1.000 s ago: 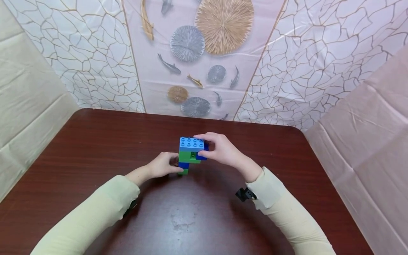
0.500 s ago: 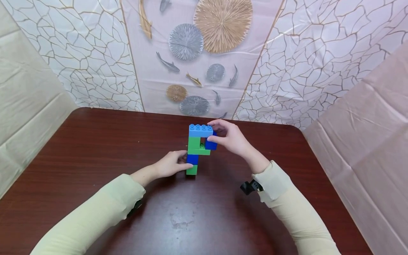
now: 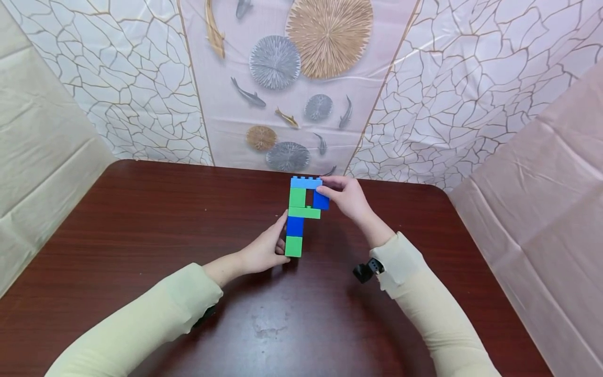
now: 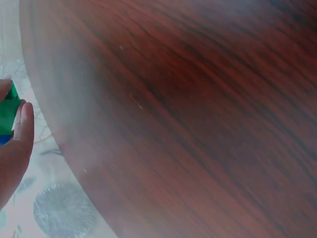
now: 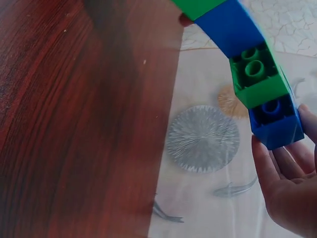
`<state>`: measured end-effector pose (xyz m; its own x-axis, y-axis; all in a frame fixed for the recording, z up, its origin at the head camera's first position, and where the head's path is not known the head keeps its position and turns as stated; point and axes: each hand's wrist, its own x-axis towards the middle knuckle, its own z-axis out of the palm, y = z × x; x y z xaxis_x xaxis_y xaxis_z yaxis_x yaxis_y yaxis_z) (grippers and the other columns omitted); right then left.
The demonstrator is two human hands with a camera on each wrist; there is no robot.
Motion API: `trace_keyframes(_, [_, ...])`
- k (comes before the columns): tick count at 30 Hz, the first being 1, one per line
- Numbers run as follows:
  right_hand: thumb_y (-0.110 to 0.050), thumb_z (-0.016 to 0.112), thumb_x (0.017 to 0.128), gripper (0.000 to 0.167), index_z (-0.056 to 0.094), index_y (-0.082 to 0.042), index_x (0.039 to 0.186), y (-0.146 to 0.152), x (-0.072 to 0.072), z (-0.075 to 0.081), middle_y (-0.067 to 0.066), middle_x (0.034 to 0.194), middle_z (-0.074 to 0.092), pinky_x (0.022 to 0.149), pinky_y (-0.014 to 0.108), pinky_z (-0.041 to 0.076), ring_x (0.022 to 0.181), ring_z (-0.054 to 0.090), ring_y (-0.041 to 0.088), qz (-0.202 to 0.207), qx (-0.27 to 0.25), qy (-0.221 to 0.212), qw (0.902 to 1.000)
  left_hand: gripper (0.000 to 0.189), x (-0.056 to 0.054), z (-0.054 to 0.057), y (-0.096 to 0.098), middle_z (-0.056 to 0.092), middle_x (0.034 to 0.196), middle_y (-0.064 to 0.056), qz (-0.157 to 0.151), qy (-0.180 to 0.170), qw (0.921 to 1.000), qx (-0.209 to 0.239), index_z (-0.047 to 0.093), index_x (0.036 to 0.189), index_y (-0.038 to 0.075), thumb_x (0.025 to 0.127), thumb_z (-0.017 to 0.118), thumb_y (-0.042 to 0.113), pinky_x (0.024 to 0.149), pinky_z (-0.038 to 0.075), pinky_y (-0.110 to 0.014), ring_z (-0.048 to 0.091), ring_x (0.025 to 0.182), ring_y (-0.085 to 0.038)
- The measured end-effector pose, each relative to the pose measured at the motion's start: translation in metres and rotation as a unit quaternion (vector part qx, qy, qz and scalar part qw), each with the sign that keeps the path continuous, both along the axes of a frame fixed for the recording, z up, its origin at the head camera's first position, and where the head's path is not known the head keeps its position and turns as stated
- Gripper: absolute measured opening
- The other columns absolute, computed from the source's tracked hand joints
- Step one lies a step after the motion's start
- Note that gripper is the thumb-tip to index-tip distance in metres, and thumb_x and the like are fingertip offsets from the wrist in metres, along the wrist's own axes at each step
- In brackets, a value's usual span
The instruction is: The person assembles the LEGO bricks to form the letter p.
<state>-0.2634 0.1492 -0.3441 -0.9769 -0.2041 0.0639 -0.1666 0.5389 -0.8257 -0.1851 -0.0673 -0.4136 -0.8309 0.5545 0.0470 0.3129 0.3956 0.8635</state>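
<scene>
A P-shaped build of toy building bricks stands between my hands in the head view. Its light blue top brick (image 3: pixel 306 183) spans a green brick (image 3: pixel 297 198) on the left and a dark blue brick (image 3: pixel 322 201) on the right. Below run a long green brick (image 3: pixel 303 212), another dark blue one (image 3: pixel 295 226) and a green bottom brick (image 3: pixel 293 246). My left hand (image 3: pixel 261 252) grips the lower part from the left. With thumb and fingers, my right hand (image 3: pixel 350 199) pinches the upper right dark blue brick. Hollow brick undersides show in the right wrist view.
A dark brown table (image 3: pixel 155 225) lies beneath, its far edge close behind the bricks. Patterned sheeting (image 3: pixel 292 104) hangs behind it, with plain cloth panels (image 3: pixel 546 209) at both sides. Black straps (image 3: pixel 369 270) show at the wrists.
Both hands shifted the brick build rightward and swung it from tilted to facing me, its top rising in view. The left fingers now lie lower along its left side.
</scene>
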Motion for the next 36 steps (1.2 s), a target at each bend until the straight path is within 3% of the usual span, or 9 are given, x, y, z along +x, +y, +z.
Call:
trace_keyframes(7, [-0.026, 0.064, 0.089, 0.036, 0.063, -0.003, 0.117, -0.003, -0.008, -0.012, 0.017, 0.114, 0.066, 0.088, 0.037, 0.05, 0.103, 0.061, 0.027, -0.031, -0.002, -0.012, 0.9995, 0.099, -0.001, -0.001, 0.003, 0.041, 0.133, -0.022, 0.02, 0.016, 0.9996, -0.014, 0.0, 0.149, 0.003, 0.079, 0.07, -0.002, 0.079, 0.054, -0.028, 0.06, 0.088, -0.019])
trace_keyframes(11, [-0.026, 0.064, 0.089, 0.032, 0.063, -0.001, 0.108, -0.005, -0.01, -0.02, 0.019, 0.103, 0.067, 0.075, 0.029, 0.046, 0.089, 0.059, 0.023, -0.055, 0.005, -0.022, 0.9983, 0.091, -0.002, -0.003, 0.003, 0.039, 0.131, -0.023, 0.046, 0.036, 0.9981, -0.02, 0.014, 0.148, -0.003, 0.077, 0.072, -0.002, 0.082, 0.053, -0.032, 0.055, 0.101, -0.024])
trace_keyframes(15, [-0.027, 0.063, 0.089, 0.03, 0.065, -0.001, 0.104, -0.007, -0.013, -0.029, 0.018, 0.099, 0.067, 0.066, 0.023, 0.043, 0.079, 0.056, 0.019, -0.077, 0.01, -0.028, 0.9966, 0.085, -0.004, -0.005, 0.005, 0.036, 0.134, -0.023, 0.06, 0.033, 0.9975, -0.018, 0.02, 0.145, -0.007, 0.077, 0.072, -0.002, 0.084, 0.053, -0.034, 0.052, 0.108, -0.028])
trace_keyframes(25, [-0.021, 0.056, 0.094, 0.031, 0.061, -0.004, 0.12, -0.011, -0.019, -0.045, 0.016, 0.124, 0.059, 0.09, 0.038, 0.049, 0.1, 0.058, 0.027, -0.073, 0.003, -0.064, 0.9952, 0.082, -0.009, -0.01, 0.015, 0.035, 0.136, -0.025, 0.082, -0.011, 0.9957, -0.044, 0.021, 0.144, -0.009, 0.079, 0.071, -0.001, 0.085, 0.052, -0.034, 0.057, 0.1, -0.027])
trace_keyframes(36, [-0.022, 0.052, 0.096, 0.034, 0.057, -0.009, 0.128, -0.006, -0.024, -0.061, 0.013, 0.133, 0.053, 0.091, 0.036, 0.048, 0.104, 0.056, 0.027, -0.068, 0.019, -0.118, 0.9905, 0.083, -0.012, -0.016, 0.021, 0.033, 0.138, -0.025, 0.088, -0.033, 0.9929, -0.074, 0.019, 0.144, -0.009, 0.079, 0.07, -0.001, 0.082, 0.052, -0.032, 0.058, 0.097, -0.024])
